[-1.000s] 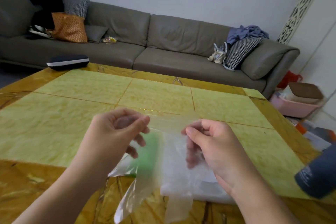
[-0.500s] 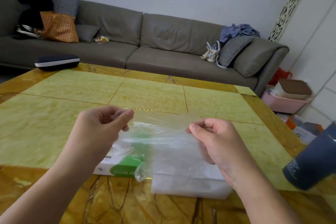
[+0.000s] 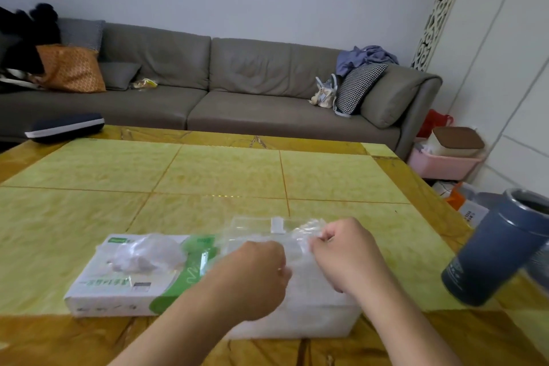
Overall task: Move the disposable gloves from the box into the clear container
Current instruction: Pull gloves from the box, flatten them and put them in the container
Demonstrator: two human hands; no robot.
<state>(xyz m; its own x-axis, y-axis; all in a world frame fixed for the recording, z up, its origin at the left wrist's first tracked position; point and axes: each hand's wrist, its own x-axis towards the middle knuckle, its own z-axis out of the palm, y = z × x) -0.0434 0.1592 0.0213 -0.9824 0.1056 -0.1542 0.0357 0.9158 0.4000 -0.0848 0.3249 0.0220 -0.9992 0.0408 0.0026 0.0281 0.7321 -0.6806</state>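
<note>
A white and green glove box (image 3: pixel 118 285) lies flat on the yellow table (image 3: pixel 222 175), a tuft of thin gloves (image 3: pixel 145 255) poking from its top slot. Right of it stands the clear container (image 3: pixel 315 318), its lid (image 3: pixel 258 226) open at the back. My left hand (image 3: pixel 255 279) and my right hand (image 3: pixel 344 252) are both low over the container's mouth, each pinching the same clear disposable glove (image 3: pixel 298 242), which is stretched between them and lies crumpled on the container.
A dark blue cup (image 3: pixel 493 249) stands tilted in view at the table's right edge. A dark case (image 3: pixel 65 127) sits at the far left corner. Behind the table runs a grey sofa (image 3: pixel 208 92); a pink basket (image 3: pixel 442 163) is on the floor at right.
Both hands have come down from holding the glove spread in the air to the container's mouth, and have drawn closer together. The glove is now crumpled on the container.
</note>
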